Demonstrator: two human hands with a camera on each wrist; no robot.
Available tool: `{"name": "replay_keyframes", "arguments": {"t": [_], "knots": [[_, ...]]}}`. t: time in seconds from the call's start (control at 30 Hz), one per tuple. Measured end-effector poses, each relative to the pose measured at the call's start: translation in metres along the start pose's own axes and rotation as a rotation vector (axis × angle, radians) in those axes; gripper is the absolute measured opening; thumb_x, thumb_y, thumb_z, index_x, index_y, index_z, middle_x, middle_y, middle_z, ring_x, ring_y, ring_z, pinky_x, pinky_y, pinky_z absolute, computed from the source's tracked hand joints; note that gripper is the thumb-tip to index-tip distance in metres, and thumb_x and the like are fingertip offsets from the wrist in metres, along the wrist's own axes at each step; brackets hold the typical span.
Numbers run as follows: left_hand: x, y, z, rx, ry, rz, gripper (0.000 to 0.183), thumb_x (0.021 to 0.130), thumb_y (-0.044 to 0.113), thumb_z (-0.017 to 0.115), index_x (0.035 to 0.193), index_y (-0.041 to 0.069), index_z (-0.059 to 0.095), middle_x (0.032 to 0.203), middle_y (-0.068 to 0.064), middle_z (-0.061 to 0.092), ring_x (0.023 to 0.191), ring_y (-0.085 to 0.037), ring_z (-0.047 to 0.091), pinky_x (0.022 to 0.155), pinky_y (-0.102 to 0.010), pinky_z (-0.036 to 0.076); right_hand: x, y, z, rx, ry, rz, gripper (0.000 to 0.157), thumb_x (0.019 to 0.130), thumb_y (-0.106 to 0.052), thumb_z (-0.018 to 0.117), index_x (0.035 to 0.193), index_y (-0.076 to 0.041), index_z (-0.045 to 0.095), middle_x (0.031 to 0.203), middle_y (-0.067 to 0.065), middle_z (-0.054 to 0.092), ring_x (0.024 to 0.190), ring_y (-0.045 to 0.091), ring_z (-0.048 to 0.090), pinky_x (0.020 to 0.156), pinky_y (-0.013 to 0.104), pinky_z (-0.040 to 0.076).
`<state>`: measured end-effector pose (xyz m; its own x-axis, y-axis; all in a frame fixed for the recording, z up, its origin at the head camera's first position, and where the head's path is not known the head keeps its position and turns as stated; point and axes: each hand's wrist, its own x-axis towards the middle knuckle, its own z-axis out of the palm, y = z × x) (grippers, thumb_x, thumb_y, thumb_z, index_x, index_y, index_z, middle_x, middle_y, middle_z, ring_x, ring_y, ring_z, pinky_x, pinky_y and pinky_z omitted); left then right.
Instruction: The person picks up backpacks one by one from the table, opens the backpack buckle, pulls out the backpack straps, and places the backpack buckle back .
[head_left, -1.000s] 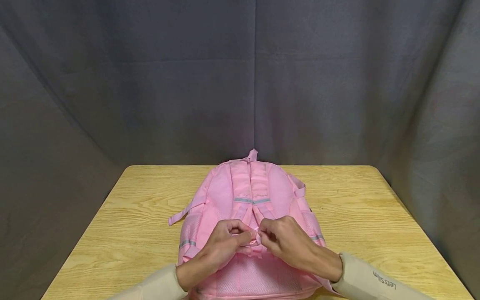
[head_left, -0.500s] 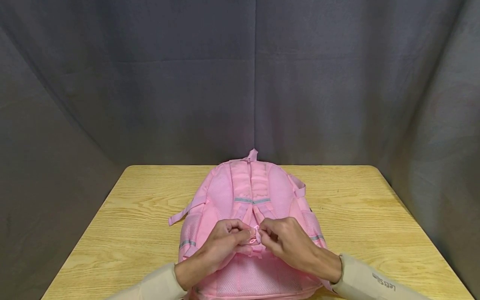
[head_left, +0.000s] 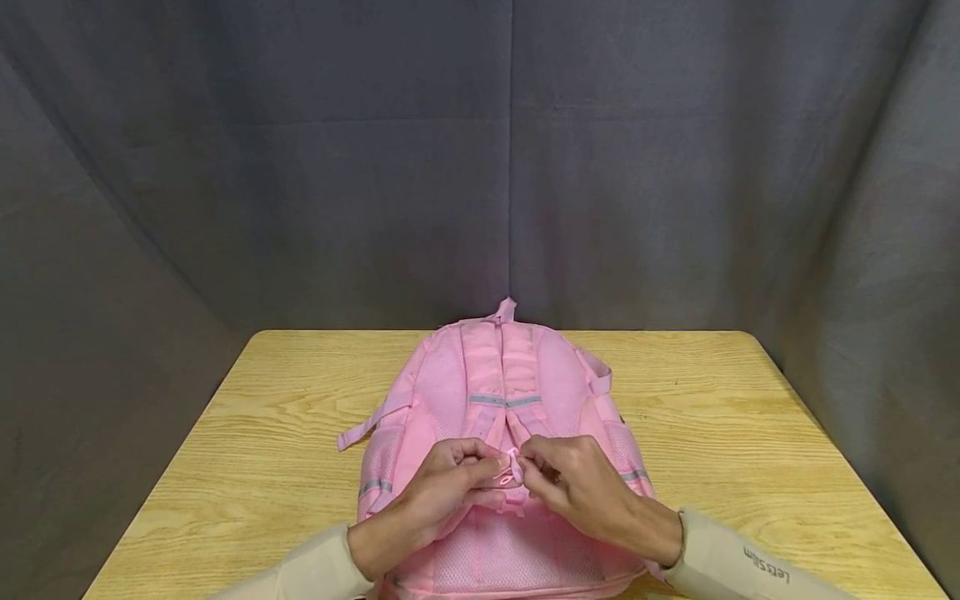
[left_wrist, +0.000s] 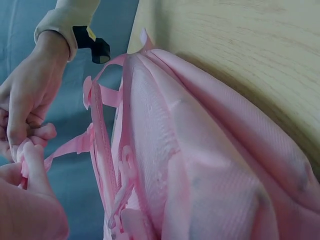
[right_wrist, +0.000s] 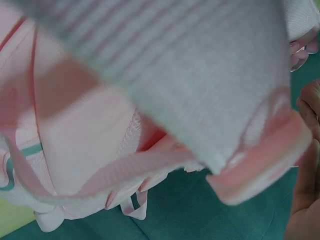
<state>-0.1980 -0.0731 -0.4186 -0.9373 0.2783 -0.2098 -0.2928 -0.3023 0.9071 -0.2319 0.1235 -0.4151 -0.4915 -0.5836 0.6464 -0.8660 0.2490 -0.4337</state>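
Note:
A pink backpack (head_left: 441, 392) lies on the table with its shoulder straps (head_left: 498, 367) facing up. Low on it, my left hand (head_left: 450, 479) pinches one end of a chest strap between thumb and forefinger. Opposite, my right hand (head_left: 581, 479) pinches the other end, fingertips close to the left ones. A small pink buckle (head_left: 513, 467) shows between them, partly covered by fingers. In the left wrist view, pink webbing (left_wrist: 70, 146) runs from a shoulder strap to both hands. Whether the buckle halves are joined cannot be seen.
The wooden table (head_left: 750, 450) extends on both sides of the backpack. Dark grey curtains (head_left: 337, 167) hang behind and beside it. A loose strap end (head_left: 352, 437) sticks out left, and a webbing loop (head_left: 600, 379) stands out right. Blurred webbing (right_wrist: 200, 65) fills much of the right wrist view.
Both hands keep their pinch in nearly the same place. Their fingertips have shifted slightly, so a little more of the pink buckle shows. The backpack has not moved.

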Motion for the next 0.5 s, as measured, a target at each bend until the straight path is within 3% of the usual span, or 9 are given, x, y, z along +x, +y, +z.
{"name": "replay_keyframes", "arguments": {"t": [0.13,0.27,0.37,0.5], "knots": [[0.0007,-0.0018,0.0004,0.045,0.027,0.019,0.006,0.091,0.001,0.063,0.087,0.0,0.06,0.08,-0.003,0.065,0.074,-0.011,0.064,0.065,-0.023,0.06,0.0011,-0.0017,-0.0002,-0.072,-0.047,0.093,0.018,0.084,0.0,0.066,0.077,-0.016,0.062,0.061,-0.016,0.056,0.057,-0.013,0.045,0.046,0.005,0.039],[0.0001,-0.0031,0.0013,0.18,0.068,0.07,0.013,0.09,0.005,0.067,0.092,-0.007,0.063,0.083,-0.007,0.068,0.075,-0.014,0.068,0.07,-0.031,0.063,0.0036,-0.0043,-0.0006,-0.171,-0.113,0.186,0.017,0.083,-0.004,0.068,0.074,-0.017,0.062,0.06,-0.015,0.059,0.056,-0.012,0.046,0.047,0.006,0.039],[-0.0011,-0.0039,0.0023,0.273,0.094,0.116,0.02,0.09,0.008,0.071,0.093,-0.01,0.064,0.086,-0.009,0.071,0.072,-0.016,0.071,0.071,-0.037,0.063,0.006,-0.0063,-0.0012,-0.213,-0.142,0.208,0.018,0.081,-0.004,0.069,0.07,-0.017,0.062,0.057,-0.016,0.055,0.054,-0.011,0.041,0.045,0.007,0.036],[-0.0017,-0.0056,0.0033,0.339,0.108,0.16,0.022,0.089,0.009,0.073,0.092,-0.011,0.064,0.084,-0.009,0.071,0.066,-0.017,0.07,0.068,-0.037,0.063,0.0081,-0.0083,-0.0025,-0.226,-0.183,0.193,0.024,0.08,-0.003,0.07,0.065,-0.017,0.058,0.055,-0.018,0.042,0.053,-0.009,0.031,0.043,0.007,0.028]]}}
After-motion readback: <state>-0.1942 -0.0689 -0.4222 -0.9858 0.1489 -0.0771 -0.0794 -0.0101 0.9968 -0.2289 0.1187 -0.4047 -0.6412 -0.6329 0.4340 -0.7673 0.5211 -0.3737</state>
